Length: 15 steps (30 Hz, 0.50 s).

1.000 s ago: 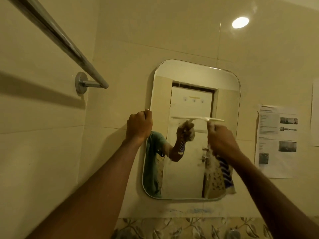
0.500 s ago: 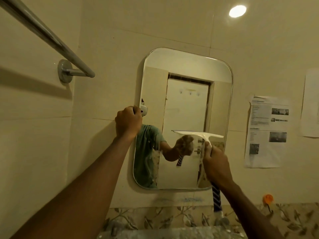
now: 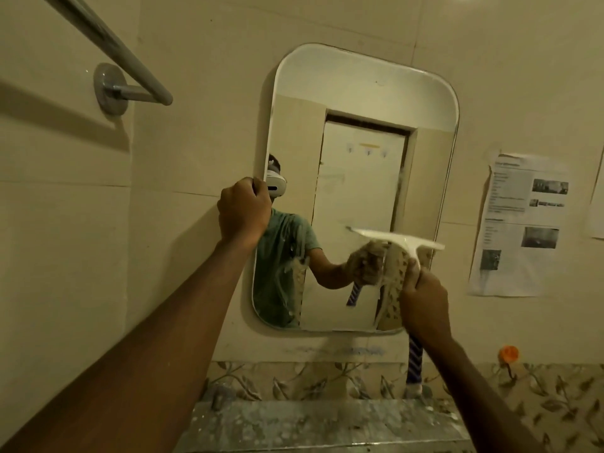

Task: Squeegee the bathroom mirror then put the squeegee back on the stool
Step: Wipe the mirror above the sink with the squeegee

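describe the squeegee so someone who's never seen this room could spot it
Start at the rounded rectangular mirror on the beige tiled wall. Near its lower right corner, the right hand grips a white T-shaped plastic squeegee. Its wide blade and the blue striped handle below the hand set it apart.

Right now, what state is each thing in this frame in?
mirror, on the wall, smeared in its lower part.
squeegee, blade at the mirror's lower right.
left hand, grips the mirror's left edge.
right hand, grips the squeegee handle.
towel rail, fixed to the wall.
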{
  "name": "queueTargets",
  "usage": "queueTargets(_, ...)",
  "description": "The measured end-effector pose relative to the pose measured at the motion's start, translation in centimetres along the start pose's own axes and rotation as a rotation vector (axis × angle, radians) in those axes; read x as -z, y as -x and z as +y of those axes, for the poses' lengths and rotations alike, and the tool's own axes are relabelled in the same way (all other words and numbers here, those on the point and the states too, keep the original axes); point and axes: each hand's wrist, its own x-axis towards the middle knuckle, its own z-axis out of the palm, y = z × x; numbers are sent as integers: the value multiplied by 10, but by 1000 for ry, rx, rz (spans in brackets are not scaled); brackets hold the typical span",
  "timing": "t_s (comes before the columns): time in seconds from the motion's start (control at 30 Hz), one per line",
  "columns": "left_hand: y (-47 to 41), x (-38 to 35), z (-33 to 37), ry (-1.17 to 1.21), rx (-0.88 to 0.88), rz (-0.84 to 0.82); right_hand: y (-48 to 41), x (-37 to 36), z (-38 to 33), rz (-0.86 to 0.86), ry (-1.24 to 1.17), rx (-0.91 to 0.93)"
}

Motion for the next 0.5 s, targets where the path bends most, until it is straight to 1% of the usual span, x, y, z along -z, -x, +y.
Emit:
queueTargets(0.07, 2, 1, 1, 5, -6, -6, 23, -5, 11, -27, 16, -56)
queueTargets(0.13, 3, 2, 2, 1, -11, -10, 30, 1, 7, -71, 6, -79)
queueTargets(0.23, 4, 5, 1, -15, -26, -16, -2, 21, -20, -66, -46, -7)
queueTargets(0.37, 3, 5, -1, -14, -42, -23, -64, 35, -51, 40, -73, 114)
queueTargets(0.43, 3, 4, -1, -17, -31, -20, -65, 30, -48, 47, -50, 128)
queueTargets(0.5, 3, 3, -1, -22, -29, -15, -42, 18, -28, 14, -52, 94)
